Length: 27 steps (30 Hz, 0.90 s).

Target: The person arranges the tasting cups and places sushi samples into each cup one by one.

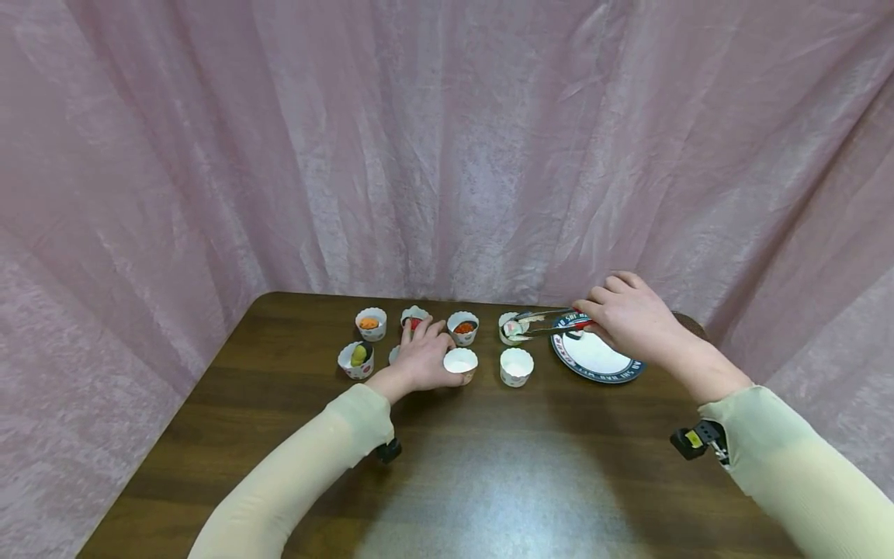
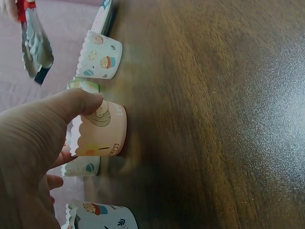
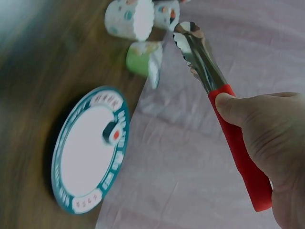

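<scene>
My left hand (image 1: 419,359) grips a peach-coloured paper cup (image 2: 102,133), thumb on the near side and fingers reaching behind it. The inside of this cup looks white from above. In my right hand (image 1: 632,320) is a pair of metal tongs (image 3: 202,59) with red handles (image 3: 240,152). The tong tips overlap a green paper cup (image 3: 138,59) in the head view, with a pale piece of food (image 1: 515,328) there. A dark bit (image 2: 41,75) shows between the tips in the left wrist view; I cannot tell what it is.
Right of the cups lies a blue-rimmed plate (image 1: 594,359) bearing one small sushi roll (image 3: 113,133). A white paper cup (image 1: 517,369) stands before the green one. Others hold orange (image 1: 372,324), yellow-green (image 1: 358,359) and red (image 1: 464,328) food. A pink curtain (image 1: 447,155) hangs behind the table.
</scene>
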Each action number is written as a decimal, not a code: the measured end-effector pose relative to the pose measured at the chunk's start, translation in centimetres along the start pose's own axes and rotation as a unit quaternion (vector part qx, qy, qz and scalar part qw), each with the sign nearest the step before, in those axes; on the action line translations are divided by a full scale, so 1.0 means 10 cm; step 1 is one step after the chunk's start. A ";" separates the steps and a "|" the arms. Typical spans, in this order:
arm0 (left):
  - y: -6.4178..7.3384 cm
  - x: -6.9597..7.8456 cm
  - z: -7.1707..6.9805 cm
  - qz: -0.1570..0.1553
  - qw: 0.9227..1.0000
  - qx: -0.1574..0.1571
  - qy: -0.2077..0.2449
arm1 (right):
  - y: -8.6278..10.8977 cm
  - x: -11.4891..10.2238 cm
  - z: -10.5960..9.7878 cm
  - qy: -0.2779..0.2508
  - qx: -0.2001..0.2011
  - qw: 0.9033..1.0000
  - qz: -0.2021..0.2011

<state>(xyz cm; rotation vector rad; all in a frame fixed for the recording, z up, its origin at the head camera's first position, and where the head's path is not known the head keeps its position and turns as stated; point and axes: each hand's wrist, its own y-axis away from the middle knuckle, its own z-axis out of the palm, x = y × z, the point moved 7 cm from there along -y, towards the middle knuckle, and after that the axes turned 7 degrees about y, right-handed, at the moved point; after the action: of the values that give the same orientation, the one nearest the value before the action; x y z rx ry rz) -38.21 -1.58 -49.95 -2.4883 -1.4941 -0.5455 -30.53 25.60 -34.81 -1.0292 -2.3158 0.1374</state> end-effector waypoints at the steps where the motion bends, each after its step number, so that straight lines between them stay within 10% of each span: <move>1: -0.01 0.00 0.01 0.000 1.000 0.000 0.001 | -0.04 -0.03 0.01 0.000 0.002 1.000 -0.004; 27: -0.04 0.00 0.03 -0.008 1.000 -0.007 -0.001 | -0.77 -0.65 0.10 0.033 0.023 0.994 -0.099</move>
<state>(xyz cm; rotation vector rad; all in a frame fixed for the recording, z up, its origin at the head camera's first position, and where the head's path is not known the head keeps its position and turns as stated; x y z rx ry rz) -38.52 -1.31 -50.22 -2.4910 -1.5169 -0.5587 -32.68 15.84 -36.30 -0.7648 -2.3281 0.0772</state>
